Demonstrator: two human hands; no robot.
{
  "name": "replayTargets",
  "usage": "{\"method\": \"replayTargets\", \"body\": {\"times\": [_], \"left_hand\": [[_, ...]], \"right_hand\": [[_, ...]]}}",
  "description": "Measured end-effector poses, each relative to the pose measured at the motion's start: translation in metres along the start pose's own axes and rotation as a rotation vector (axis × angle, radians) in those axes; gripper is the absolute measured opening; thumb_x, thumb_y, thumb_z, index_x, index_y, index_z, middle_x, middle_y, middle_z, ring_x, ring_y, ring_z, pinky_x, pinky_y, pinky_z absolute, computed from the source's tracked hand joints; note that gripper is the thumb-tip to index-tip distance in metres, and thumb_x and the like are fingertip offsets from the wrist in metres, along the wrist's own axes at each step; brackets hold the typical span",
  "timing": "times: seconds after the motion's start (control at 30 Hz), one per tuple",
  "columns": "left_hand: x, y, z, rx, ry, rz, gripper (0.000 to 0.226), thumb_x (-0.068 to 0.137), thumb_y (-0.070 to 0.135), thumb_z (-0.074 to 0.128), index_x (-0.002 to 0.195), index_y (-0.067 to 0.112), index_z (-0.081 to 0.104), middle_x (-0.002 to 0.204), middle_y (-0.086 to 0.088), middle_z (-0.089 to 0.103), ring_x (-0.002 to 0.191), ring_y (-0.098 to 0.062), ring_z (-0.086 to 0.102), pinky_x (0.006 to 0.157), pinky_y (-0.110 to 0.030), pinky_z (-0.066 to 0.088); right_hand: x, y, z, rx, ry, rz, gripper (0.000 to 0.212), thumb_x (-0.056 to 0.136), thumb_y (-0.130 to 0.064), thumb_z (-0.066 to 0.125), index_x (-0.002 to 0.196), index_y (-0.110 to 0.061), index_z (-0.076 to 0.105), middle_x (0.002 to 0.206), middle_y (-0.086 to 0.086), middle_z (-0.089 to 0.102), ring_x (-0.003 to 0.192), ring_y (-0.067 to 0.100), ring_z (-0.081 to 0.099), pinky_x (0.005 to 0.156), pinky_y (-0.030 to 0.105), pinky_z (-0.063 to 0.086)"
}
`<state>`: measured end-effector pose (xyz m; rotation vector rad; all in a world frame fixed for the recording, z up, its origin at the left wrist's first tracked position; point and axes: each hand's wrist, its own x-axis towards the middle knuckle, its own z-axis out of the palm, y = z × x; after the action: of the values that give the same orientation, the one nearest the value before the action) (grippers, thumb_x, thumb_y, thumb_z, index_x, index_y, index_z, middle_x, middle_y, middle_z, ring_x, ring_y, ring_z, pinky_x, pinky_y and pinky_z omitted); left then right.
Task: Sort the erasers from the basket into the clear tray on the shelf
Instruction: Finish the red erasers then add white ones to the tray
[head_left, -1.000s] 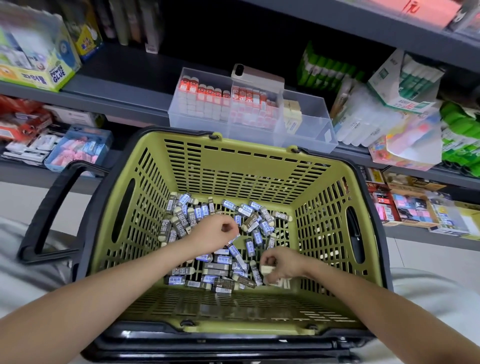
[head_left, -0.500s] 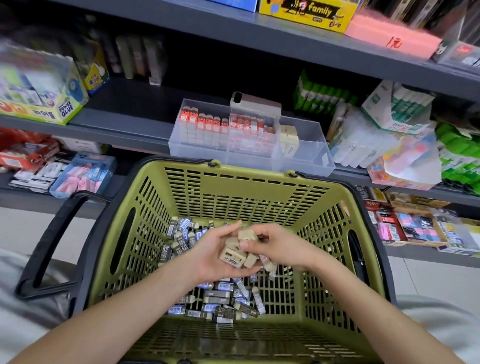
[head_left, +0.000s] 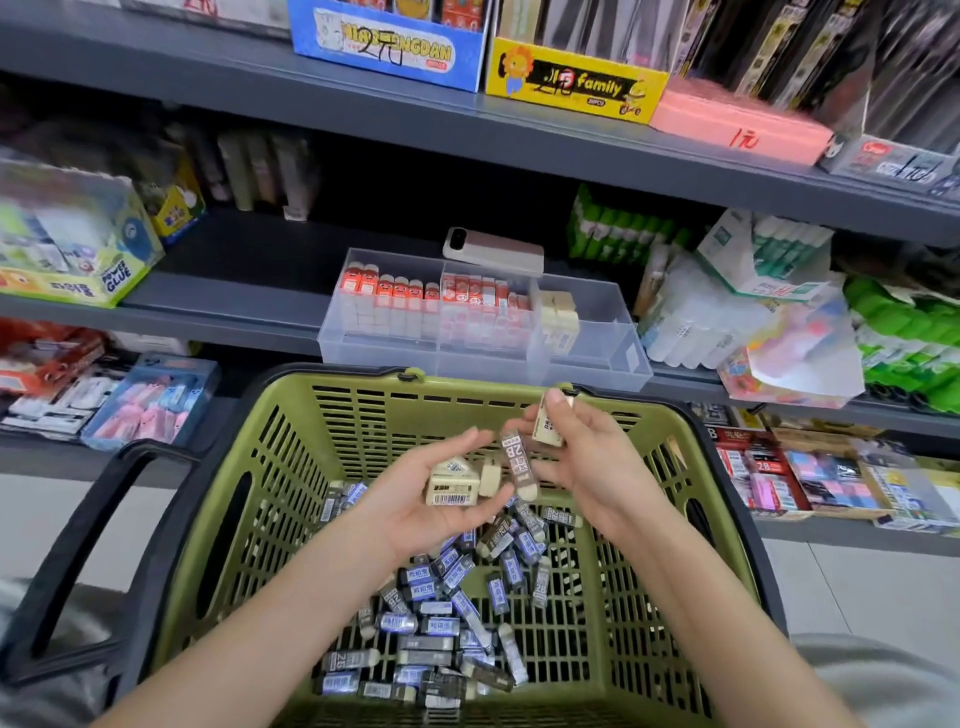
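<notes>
Cream block erasers with barcode labels (head_left: 451, 488) lie in my left hand (head_left: 415, 499). That hand is turned thumb-up, with its fingers cupped under them. My right hand (head_left: 592, 467) faces it, and its thumb and forefinger pinch one cream sleeved eraser (head_left: 548, 427), held nearly upright. A dark brown-sleeved eraser with a pale tip (head_left: 517, 460) stands tilted between the two hands; I cannot tell which hand holds it. Both forearms enter from the lower frame edge and converge above the middle of the olive-green slotted plastic basket (head_left: 291, 467).

Clearance: in this view the right thumb tip overlaps the basket's far rim. The clear rectangular plastic tray (head_left: 597, 364) sits just beyond that rim on the grey metal shelf (head_left: 234, 306). Its left and middle compartments are packed with red-and-white sleeved erasers (head_left: 387, 299). The right compartment holds a short stack of cream erasers (head_left: 558, 317) against its left wall, and the rest of it is open. A pinkish-beige phone (head_left: 493, 249) lies across the tray's rear edge.

Materials: the basket floor carries a loose pile of small glossy erasers in blue, silver and dark sleeves (head_left: 452, 597). The basket has a black rim, and a black loop handle (head_left: 78, 545) juts out at left.
</notes>
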<state>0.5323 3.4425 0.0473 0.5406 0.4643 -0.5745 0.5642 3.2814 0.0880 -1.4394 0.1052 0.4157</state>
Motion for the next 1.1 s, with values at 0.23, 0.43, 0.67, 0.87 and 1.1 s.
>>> {"method": "replayTargets", "body": {"times": [0.23, 0.43, 0.67, 0.87, 1.1], "left_hand": [[0.006, -0.01, 0.018, 0.072, 0.005, 0.038, 0.023, 0.062, 0.02, 0.077, 0.078, 0.004, 0.076, 0.08, -0.016, 0.071, 0.071, -0.025, 0.07, 0.07, -0.039, 0.06], [0.005, -0.003, 0.03, 0.317, 0.057, 0.173, 0.022, 0.062, 0.012, 0.077, 0.08, 0.002, 0.07, 0.079, -0.012, 0.072, 0.072, -0.019, 0.071, 0.064, -0.035, 0.059], [0.01, 0.01, 0.048, 0.573, 0.084, 0.301, 0.011, 0.073, 0.013, 0.075, 0.076, 0.005, 0.069, 0.07, -0.006, 0.066, 0.067, -0.014, 0.064, 0.065, -0.032, 0.058], [0.011, 0.037, 0.068, 0.418, 0.046, 0.226, 0.004, 0.059, 0.012, 0.076, 0.056, 0.012, 0.074, 0.067, -0.008, 0.071, 0.061, -0.018, 0.069, 0.057, -0.032, 0.058], [0.019, 0.061, 0.085, 0.341, 0.018, 0.222, 0.003, 0.058, 0.012, 0.075, 0.057, 0.009, 0.074, 0.073, -0.014, 0.072, 0.067, -0.024, 0.071, 0.057, -0.033, 0.058]], "right_hand": [[0.005, 0.009, 0.017, 0.227, 0.069, -0.1, 0.032, 0.097, -0.031, 0.041, 0.097, -0.006, 0.06, 0.099, 0.013, 0.071, 0.094, 0.02, 0.068, 0.075, 0.027, 0.056], [0.013, 0.013, 0.016, 0.135, 0.1, -0.187, 0.031, 0.091, -0.038, 0.046, 0.102, -0.013, 0.061, 0.103, 0.003, 0.072, 0.101, 0.013, 0.066, 0.075, 0.018, 0.053], [0.022, 0.0, 0.011, 0.1, 0.085, -0.318, 0.042, 0.085, -0.045, 0.048, 0.11, -0.012, 0.054, 0.101, 0.007, 0.072, 0.099, 0.019, 0.068, 0.082, 0.025, 0.054], [0.042, -0.051, -0.035, -0.139, 0.202, -0.385, 0.027, 0.087, -0.032, 0.063, 0.094, -0.008, 0.052, 0.072, 0.006, 0.07, 0.048, 0.009, 0.053, 0.041, 0.021, 0.039], [0.093, -0.091, -0.091, -0.864, 0.319, -0.42, 0.019, 0.081, -0.025, 0.072, 0.095, -0.013, 0.071, 0.076, -0.003, 0.064, 0.062, 0.004, 0.051, 0.057, 0.019, 0.035]]}}
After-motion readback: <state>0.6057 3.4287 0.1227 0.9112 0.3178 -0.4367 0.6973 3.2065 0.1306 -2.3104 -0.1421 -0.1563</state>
